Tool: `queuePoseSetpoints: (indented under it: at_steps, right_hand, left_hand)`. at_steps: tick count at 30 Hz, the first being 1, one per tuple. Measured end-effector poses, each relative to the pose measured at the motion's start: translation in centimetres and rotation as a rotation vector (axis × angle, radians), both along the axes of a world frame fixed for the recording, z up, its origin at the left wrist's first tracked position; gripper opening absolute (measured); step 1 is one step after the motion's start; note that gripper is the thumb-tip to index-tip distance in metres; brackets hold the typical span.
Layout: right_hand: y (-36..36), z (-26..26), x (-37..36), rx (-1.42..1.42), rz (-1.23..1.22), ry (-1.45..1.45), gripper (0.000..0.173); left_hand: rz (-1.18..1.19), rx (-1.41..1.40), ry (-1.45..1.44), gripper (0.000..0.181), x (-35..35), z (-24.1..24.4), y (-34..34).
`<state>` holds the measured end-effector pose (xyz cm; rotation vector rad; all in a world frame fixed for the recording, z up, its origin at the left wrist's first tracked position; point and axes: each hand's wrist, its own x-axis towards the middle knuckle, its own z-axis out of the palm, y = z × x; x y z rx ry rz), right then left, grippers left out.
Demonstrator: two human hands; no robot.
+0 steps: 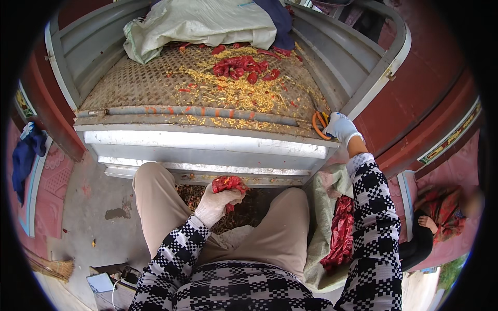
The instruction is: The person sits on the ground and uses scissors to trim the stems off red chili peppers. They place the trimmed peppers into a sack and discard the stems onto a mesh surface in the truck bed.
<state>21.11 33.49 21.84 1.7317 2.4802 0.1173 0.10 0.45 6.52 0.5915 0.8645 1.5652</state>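
My left hand (221, 200), in a whitish glove, is closed around dried red chili peppers (229, 184) between my knees. At the right corner of a metal truck bed (206, 142), my gloved right hand (342, 128) touches scissors with orange handles (320, 124); its fingers are partly hidden, so I cannot tell whether it grips them. On the bed's rusty floor, red chilies (239, 67) lie among scattered yellow seeds (249, 95). Beside my right knee stands an open woven sack (321, 229) holding red chilies (338, 237).
A white woven sack (206, 25) lies at the back of the bed, between grey metal side walls (334, 46). Dark debris (243, 217) lies between my legs. A box (113, 295) and a broom (58, 269) are at lower left. Another person (439, 225) sits at far right.
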Motion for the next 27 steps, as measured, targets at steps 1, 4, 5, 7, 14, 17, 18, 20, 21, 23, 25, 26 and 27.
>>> queuePoseSetpoints:
  at_steps: [1,4,5,7,14,17,18,20,21,23,25,26,27]
  right_hand:
    - [0.3,-0.2,0.3,-0.007,-0.019,-0.016,0.037]
    - [0.5,-0.8,1.6,-0.011,-0.074,0.089,0.037]
    - [0.3,-0.7,1.8,-0.021,-0.082,0.140,0.037]
    - [-1.4,-1.1,3.6,-0.037,0.009,0.374,0.036]
    - [-16.4,-5.2,6.0,-0.720,0.211,1.129,0.031]
    - [-22.6,-6.9,5.6,-1.066,0.102,1.146,0.030]
    - [-24.4,-7.6,5.5,-1.199,0.076,1.160,0.030]
    - [-26.8,-8.4,5.3,-1.368,0.104,1.129,0.030]
    - [-27.2,-8.6,5.3,-1.388,0.175,1.092,0.031]
    - [-28.0,-9.1,5.3,-1.418,0.321,1.022,0.035]
    - [-28.0,-10.0,5.5,-1.546,0.359,1.061,0.040]
    - [-28.0,-10.5,5.6,-1.631,0.326,1.079,0.044]
    - [-28.0,-10.9,5.6,-1.713,0.287,1.090,0.047]
  left_hand:
    - [-0.005,0.023,0.000,0.023,-0.1,-0.2,0.0]
    - [0.072,0.004,-0.041,0.026,0.2,-0.1,-0.1]
    - [0.083,0.004,-0.052,0.027,0.1,0.0,-0.2]
    - [0.105,0.005,-0.074,0.028,-0.1,0.2,-0.5]
    - [0.179,0.025,-0.109,0.025,-0.1,-1.0,-0.1]
    - [0.204,0.034,-0.152,0.025,0.0,-0.7,-0.2]
    - [0.209,0.034,-0.158,0.025,0.0,-1.0,-0.1]
    - [0.219,0.030,-0.166,0.025,-0.1,-1.5,-0.1]
    - [0.218,0.029,-0.163,0.025,-0.1,-1.6,-0.1]
    - [0.222,0.025,-0.160,0.025,0.0,-1.7,-0.1]
    - [0.238,0.022,-0.165,0.025,0.2,-1.1,-0.2]
    - [0.234,0.028,-0.168,0.025,0.1,-1.3,-0.3]
    - [0.230,0.035,-0.177,0.025,0.0,-1.8,-0.3]
